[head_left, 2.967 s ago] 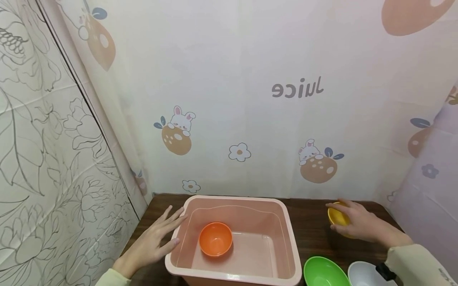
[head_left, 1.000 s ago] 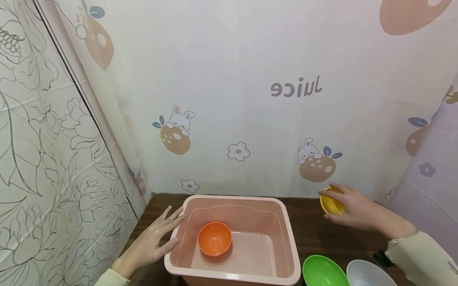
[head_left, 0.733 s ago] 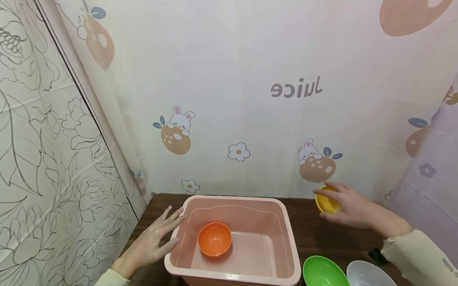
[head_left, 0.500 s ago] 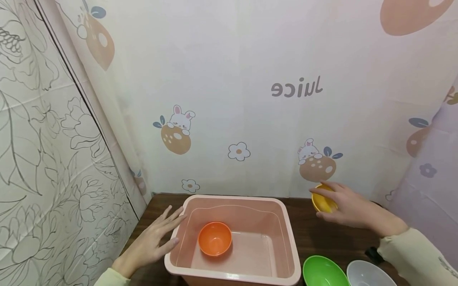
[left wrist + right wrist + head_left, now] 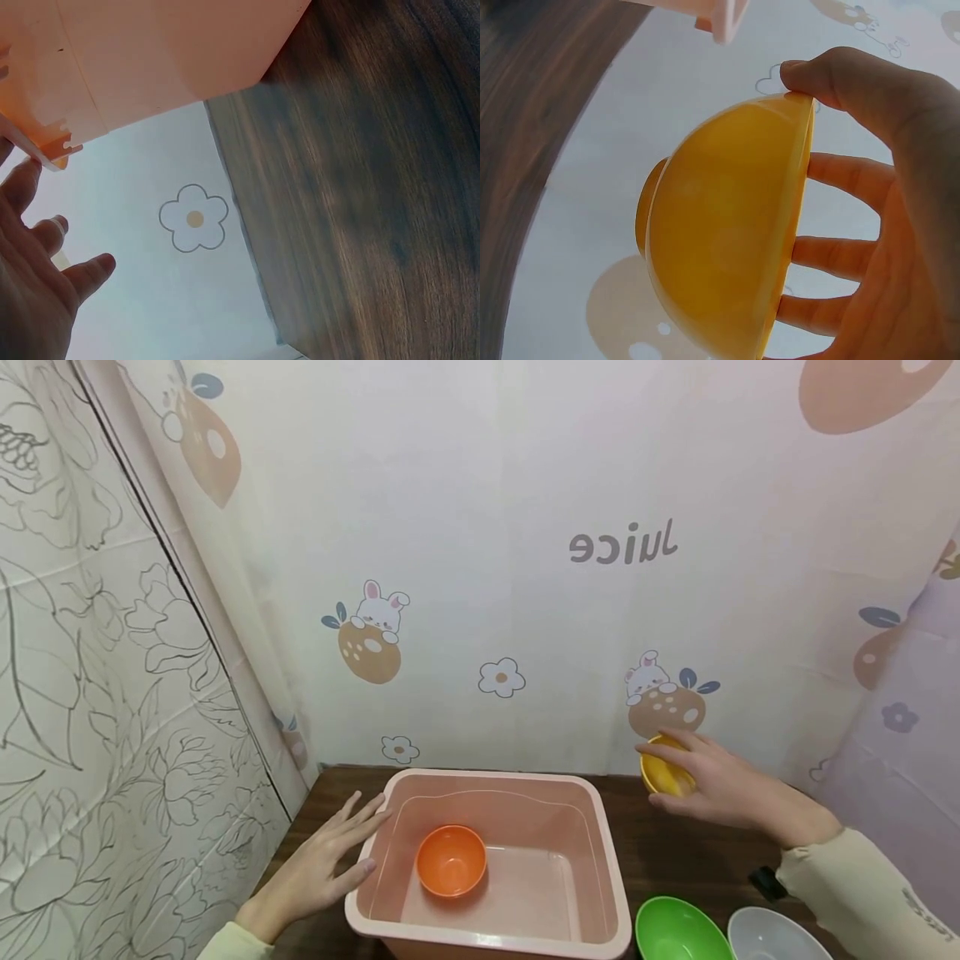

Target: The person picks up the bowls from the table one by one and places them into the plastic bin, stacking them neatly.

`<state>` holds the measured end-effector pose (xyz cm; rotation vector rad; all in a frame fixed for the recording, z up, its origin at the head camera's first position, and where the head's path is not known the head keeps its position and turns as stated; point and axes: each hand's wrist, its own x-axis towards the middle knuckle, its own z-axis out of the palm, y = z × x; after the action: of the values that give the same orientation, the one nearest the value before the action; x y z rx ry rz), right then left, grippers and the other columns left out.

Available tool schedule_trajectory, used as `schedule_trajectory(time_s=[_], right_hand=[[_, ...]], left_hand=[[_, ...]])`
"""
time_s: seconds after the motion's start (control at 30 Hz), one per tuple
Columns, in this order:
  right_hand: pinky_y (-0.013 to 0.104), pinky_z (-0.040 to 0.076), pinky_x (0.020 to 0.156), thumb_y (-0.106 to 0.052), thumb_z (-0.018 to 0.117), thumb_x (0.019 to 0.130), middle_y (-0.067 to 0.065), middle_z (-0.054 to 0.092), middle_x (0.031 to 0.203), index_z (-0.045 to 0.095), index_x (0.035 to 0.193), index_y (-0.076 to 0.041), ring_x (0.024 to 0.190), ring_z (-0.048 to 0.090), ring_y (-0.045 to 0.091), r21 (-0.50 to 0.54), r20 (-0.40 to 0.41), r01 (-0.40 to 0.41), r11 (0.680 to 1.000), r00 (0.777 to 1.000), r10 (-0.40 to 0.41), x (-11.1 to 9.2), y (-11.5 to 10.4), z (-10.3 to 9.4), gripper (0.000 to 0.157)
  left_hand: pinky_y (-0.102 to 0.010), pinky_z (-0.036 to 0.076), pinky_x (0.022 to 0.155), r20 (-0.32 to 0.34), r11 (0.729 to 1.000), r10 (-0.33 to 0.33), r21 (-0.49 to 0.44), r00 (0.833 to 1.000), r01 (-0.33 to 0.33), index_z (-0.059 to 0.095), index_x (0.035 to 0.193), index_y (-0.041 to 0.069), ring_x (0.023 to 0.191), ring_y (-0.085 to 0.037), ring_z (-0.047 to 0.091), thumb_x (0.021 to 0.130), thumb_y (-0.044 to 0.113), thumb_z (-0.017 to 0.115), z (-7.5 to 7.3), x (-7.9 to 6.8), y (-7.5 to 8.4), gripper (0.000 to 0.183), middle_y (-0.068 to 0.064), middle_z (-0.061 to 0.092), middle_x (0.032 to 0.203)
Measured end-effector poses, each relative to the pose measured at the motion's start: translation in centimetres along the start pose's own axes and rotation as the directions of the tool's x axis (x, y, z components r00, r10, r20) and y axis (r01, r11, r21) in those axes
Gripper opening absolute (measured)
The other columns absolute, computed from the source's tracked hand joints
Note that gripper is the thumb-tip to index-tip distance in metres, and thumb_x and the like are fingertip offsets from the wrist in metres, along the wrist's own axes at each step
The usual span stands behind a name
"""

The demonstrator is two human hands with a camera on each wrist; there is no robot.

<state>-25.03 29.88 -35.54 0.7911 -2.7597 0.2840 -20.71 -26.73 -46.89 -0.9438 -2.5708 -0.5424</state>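
My right hand (image 5: 716,781) grips a yellow bowl (image 5: 666,768) by its rim, to the right of the pink plastic tub. In the right wrist view the yellow bowl (image 5: 720,225) is tilted on its side, thumb on one edge of the rim and several fingers along it. My left hand (image 5: 318,864) rests on the left rim of the pink tub (image 5: 611,881), its fingers spread and straight. From the left wrist, the tub wall (image 5: 150,52) shows with fingertips at its edge. Inside the tub, toward its left, an orange bowl (image 5: 452,860) sits upright.
A green bowl (image 5: 682,931) and a white bowl (image 5: 772,935) stand side by side on the dark wooden table (image 5: 660,860), right of the tub and partly cut off by the frame. A printed curtain (image 5: 525,568) hangs behind the table.
The right hand has lifted the yellow bowl off the table's right side and moved it left toward the tub. The left hand, tub and orange bowl stay in place.
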Motion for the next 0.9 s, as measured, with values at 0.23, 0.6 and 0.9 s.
schedule_trajectory(time_s=[0.23,0.6,0.9], right_hand=[[0.068,0.055,0.087,-0.047,0.082,0.083,0.027,0.052,0.146,0.068,0.134,-0.017,0.125,0.054,0.053,0.011,0.005,-0.006,1.0,1.0,0.006,0.8,-0.8,0.0,0.061],[0.069,0.054,0.088,-0.046,0.079,0.083,0.025,0.052,0.147,0.067,0.136,-0.021,0.127,0.054,0.051,0.053,0.013,-0.01,0.999,1.0,0.009,1.8,-2.6,0.2,0.059],[0.066,0.055,0.089,-0.046,0.078,0.085,0.023,0.05,0.151,0.065,0.138,-0.023,0.131,0.051,0.051,0.069,0.037,-0.02,0.997,0.999,0.017,2.8,-3.9,0.1,0.059]], left_hand=[[-0.069,0.043,0.106,-0.007,1.0,0.007,-0.017,1.0,-0.007,0.051,0.153,0.02,0.153,-0.042,0.032,0.093,0.029,0.071,-0.1,0.0,0.0,0.064,-0.003,0.044,0.163],[-0.069,0.042,0.106,-0.014,1.0,0.012,-0.017,1.0,-0.012,0.052,0.153,0.02,0.152,-0.042,0.033,0.093,0.028,0.072,-0.1,0.2,-0.2,0.064,-0.003,0.044,0.163],[-0.069,0.042,0.107,-0.01,1.0,0.012,-0.015,1.0,-0.012,0.051,0.153,0.02,0.153,-0.042,0.032,0.093,0.028,0.072,-0.1,0.4,-0.5,0.064,-0.003,0.043,0.163]])
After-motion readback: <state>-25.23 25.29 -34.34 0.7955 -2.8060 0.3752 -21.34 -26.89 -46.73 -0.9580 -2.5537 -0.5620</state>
